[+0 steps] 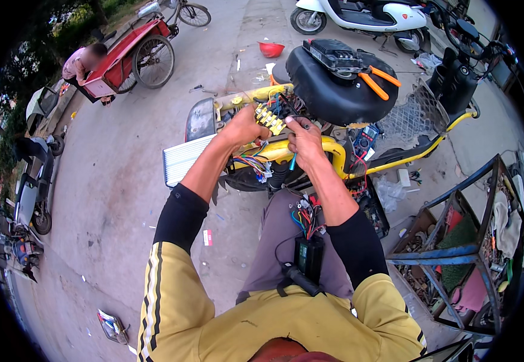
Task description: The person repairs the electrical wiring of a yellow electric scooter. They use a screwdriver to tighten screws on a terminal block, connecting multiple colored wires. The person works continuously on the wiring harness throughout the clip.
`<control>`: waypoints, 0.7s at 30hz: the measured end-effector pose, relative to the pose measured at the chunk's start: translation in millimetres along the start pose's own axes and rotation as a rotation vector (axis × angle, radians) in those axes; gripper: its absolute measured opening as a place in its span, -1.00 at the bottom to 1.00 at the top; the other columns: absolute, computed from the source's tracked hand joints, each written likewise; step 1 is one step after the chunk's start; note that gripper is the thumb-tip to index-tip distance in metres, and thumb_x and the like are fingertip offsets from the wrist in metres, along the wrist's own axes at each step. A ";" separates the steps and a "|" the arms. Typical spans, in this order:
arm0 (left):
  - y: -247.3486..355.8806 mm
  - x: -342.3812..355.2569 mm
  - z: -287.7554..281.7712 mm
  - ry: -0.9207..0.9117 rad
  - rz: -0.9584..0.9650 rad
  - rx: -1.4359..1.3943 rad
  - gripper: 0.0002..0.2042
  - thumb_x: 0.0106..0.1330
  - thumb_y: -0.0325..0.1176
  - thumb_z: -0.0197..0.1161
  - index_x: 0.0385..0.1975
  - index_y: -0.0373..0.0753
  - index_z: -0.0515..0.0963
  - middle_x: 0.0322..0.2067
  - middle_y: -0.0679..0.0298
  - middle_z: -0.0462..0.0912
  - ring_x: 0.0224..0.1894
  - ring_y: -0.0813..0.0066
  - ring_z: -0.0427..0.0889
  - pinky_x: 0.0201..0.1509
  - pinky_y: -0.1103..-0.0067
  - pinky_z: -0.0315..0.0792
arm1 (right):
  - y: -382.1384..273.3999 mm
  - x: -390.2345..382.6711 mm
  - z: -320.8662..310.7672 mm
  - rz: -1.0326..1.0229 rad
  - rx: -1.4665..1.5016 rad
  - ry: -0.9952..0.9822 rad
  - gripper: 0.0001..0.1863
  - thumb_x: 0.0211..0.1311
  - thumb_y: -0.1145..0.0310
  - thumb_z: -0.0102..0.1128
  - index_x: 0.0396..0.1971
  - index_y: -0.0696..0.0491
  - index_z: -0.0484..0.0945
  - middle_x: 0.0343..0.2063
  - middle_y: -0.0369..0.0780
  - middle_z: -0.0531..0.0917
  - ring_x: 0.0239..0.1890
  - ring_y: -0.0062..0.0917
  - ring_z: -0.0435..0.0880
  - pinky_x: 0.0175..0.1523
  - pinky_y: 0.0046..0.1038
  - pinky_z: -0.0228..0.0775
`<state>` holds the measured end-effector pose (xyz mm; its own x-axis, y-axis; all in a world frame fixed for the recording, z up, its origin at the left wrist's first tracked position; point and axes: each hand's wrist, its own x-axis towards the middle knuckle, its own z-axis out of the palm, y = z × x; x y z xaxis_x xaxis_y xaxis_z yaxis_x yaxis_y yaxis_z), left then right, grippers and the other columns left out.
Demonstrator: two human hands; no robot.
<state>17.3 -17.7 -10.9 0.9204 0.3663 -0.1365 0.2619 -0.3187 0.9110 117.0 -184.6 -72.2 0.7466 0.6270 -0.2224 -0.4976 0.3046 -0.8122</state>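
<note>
My left hand (245, 128) is closed on a yellow terminal block (270, 120) with metal contacts, above the opened rear of a yellow electric scooter (334, 152). Beside the block, my right hand (305, 140) has its fingers closed round a slim tool with a teal end (293, 161); its kind is mostly hidden by the hand. Dark wires (283, 104) run behind the block. Coloured wires with connectors (256, 164) hang below my left hand, near a silver finned box (188, 158). On my lap rests a black box (308, 258) with coloured leads.
On the black seat (340, 84) lie a black device (333, 57) and orange-handled pliers (379, 82). A multimeter (365, 142) sits on the scooter. A blue metal rack of parts (455, 256) stands at right. A person (82, 65) leans at a red cart (126, 60).
</note>
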 end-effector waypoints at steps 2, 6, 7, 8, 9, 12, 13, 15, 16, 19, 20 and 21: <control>-1.5 1.0 -1.2 -0.009 -0.008 0.006 -0.56 0.15 -0.64 0.56 0.01 -0.39 0.54 -0.28 0.21 0.74 -0.33 0.49 0.72 -0.33 0.54 0.57 | 0.3 -0.5 -1.1 0.000 -0.020 -0.014 -0.80 0.53 0.36 0.40 -0.07 0.09 0.54 -0.45 -0.43 0.47 -0.64 -0.79 0.21 -0.59 -0.59 -0.02; 3.8 -3.9 -1.7 -0.023 -0.013 -0.007 -0.54 0.16 -0.63 0.57 0.05 -0.40 0.53 -0.25 0.21 0.75 -0.32 0.48 0.73 -0.32 0.54 0.58 | 0.7 -4.1 -0.2 -0.022 -0.072 -0.007 -0.79 0.56 0.34 0.36 -0.02 0.11 0.54 -0.45 -0.41 0.48 -0.65 -0.79 0.21 -0.58 -0.59 -0.02; 5.4 -5.0 -2.4 -0.023 -0.023 -0.033 -0.54 0.16 -0.62 0.57 0.05 -0.40 0.53 -0.25 0.20 0.75 -0.31 0.48 0.73 -0.32 0.54 0.58 | -1.0 -4.1 0.4 -0.009 -0.093 -0.016 -0.78 0.56 0.33 0.35 -0.02 0.11 0.54 -0.45 -0.41 0.48 -0.65 -0.79 0.21 -0.59 -0.59 -0.01; 6.5 -5.8 -2.2 -0.025 -0.032 -0.060 -0.53 0.17 -0.62 0.57 0.06 -0.40 0.53 -0.24 0.20 0.76 -0.31 0.48 0.73 -0.32 0.54 0.58 | -3.9 -4.2 0.0 0.004 -0.114 -0.022 -0.77 0.57 0.31 0.34 -0.01 0.11 0.54 -0.45 -0.40 0.48 -0.66 -0.79 0.21 -0.59 -0.59 -0.01; 6.6 -6.1 -2.0 -0.028 -0.042 -0.087 -0.53 0.17 -0.62 0.57 0.06 -0.40 0.53 -0.23 0.20 0.76 -0.31 0.48 0.74 -0.32 0.54 0.59 | -5.9 -3.8 -1.0 0.018 -0.136 -0.028 -0.76 0.57 0.30 0.34 -0.01 0.12 0.53 -0.45 -0.40 0.48 -0.66 -0.79 0.21 -0.59 -0.59 -0.01; -1.4 -1.4 -4.0 -0.039 -0.011 -0.096 -0.52 0.19 -0.62 0.58 0.08 -0.41 0.53 -0.22 0.20 0.76 -0.30 0.48 0.75 -0.31 0.53 0.60 | -8.3 -1.6 -4.1 0.029 -0.141 -0.079 -0.75 0.56 0.27 0.35 -0.03 0.10 0.52 -0.45 -0.39 0.49 -0.66 -0.79 0.22 -0.60 -0.59 0.00; -3.5 0.6 -5.1 -0.047 -0.017 -0.095 -0.52 0.19 -0.62 0.58 0.09 -0.41 0.52 -0.22 0.20 0.76 -0.29 0.48 0.75 -0.30 0.52 0.61 | -8.4 -2.0 -4.5 0.022 -0.138 -0.087 -0.75 0.56 0.27 0.35 -0.04 0.11 0.53 -0.47 -0.40 0.48 -0.66 -0.79 0.22 -0.60 -0.58 0.00; -4.5 1.8 -5.8 -0.063 -0.031 -0.091 -0.52 0.20 -0.62 0.57 0.10 -0.42 0.52 -0.21 0.19 0.77 -0.29 0.47 0.76 -0.29 0.50 0.62 | -11.0 -6.6 -3.1 0.011 -0.130 -0.104 -0.75 0.55 0.28 0.36 -0.07 0.14 0.55 -0.51 -0.41 0.46 -0.67 -0.79 0.23 -0.60 -0.57 -0.01; -5.0 2.5 -5.8 -0.054 -0.023 -0.098 -0.52 0.20 -0.62 0.57 0.10 -0.42 0.51 -0.22 0.19 0.76 -0.29 0.48 0.76 -0.30 0.51 0.62 | -12.1 -7.2 -3.0 0.018 -0.113 -0.107 -0.76 0.54 0.29 0.36 -0.08 0.14 0.55 -0.50 -0.41 0.47 -0.67 -0.79 0.24 -0.60 -0.57 -0.01; -3.2 -1.0 -4.3 -0.039 -0.016 -0.116 -0.52 0.22 -0.63 0.57 0.10 -0.43 0.50 -0.24 0.19 0.76 -0.30 0.50 0.75 -0.33 0.54 0.61 | -14.5 -7.8 -3.6 0.039 -0.089 -0.119 -0.77 0.52 0.31 0.37 -0.11 0.14 0.55 -0.50 -0.41 0.47 -0.66 -0.80 0.25 -0.60 -0.57 -0.01; 2.4 -3.7 -4.0 -0.043 -0.022 -0.123 -0.52 0.22 -0.63 0.56 0.10 -0.44 0.50 -0.24 0.19 0.76 -0.30 0.50 0.75 -0.34 0.55 0.60 | -16.3 -7.6 -4.0 0.043 -0.102 -0.124 -0.78 0.52 0.33 0.37 -0.11 0.14 0.55 -0.50 -0.40 0.47 -0.65 -0.79 0.26 -0.60 -0.57 -0.01; 5.5 -5.6 -3.4 -0.046 -0.029 -0.130 -0.53 0.22 -0.63 0.56 0.09 -0.44 0.50 -0.25 0.19 0.77 -0.30 0.51 0.75 -0.36 0.57 0.60 | -17.6 -6.6 -4.5 0.047 -0.116 -0.130 -0.79 0.51 0.34 0.37 -0.12 0.14 0.56 -0.49 -0.40 0.47 -0.65 -0.79 0.26 -0.60 -0.57 -0.01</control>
<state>12.5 -18.5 -3.8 0.9264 0.3318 -0.1782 0.2513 -0.1919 0.9487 122.8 -197.4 -58.8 0.6564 0.7284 -0.1963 -0.4711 0.1926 -0.8608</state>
